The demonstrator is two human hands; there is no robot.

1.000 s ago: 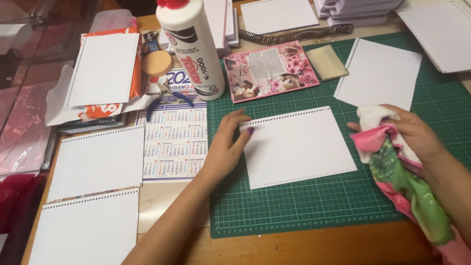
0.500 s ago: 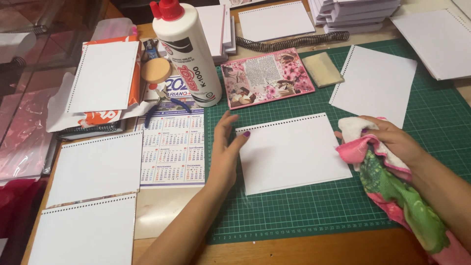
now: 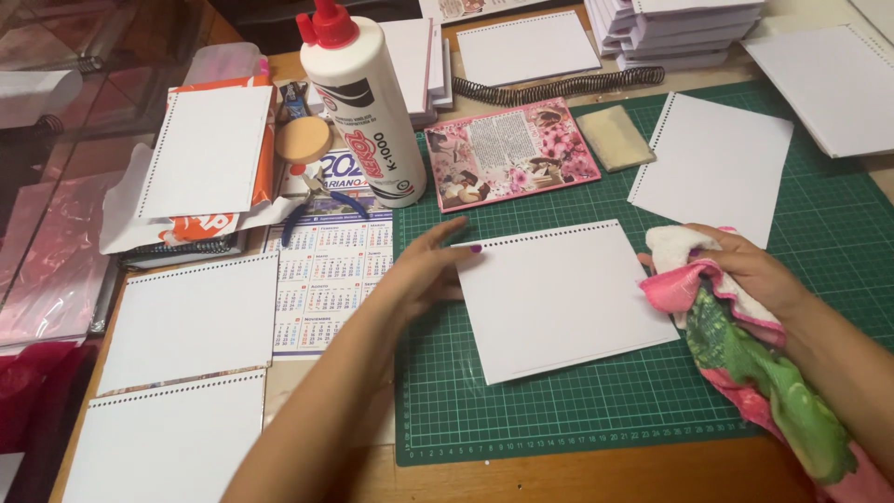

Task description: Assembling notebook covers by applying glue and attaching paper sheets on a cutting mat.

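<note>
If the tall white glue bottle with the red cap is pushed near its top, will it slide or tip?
The glue bottle probably tips: it stands upright, tall and narrow-based. It looks large, so likely rather heavy if full. It stands partly on a calendar sheet, so its footing may be uneven.

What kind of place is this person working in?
Probably a home craft or bookbinding table. A green cutting mat covers it, a big white glue bottle stands by, and punched white sheets and a black spiral binding coil lie about.
</note>
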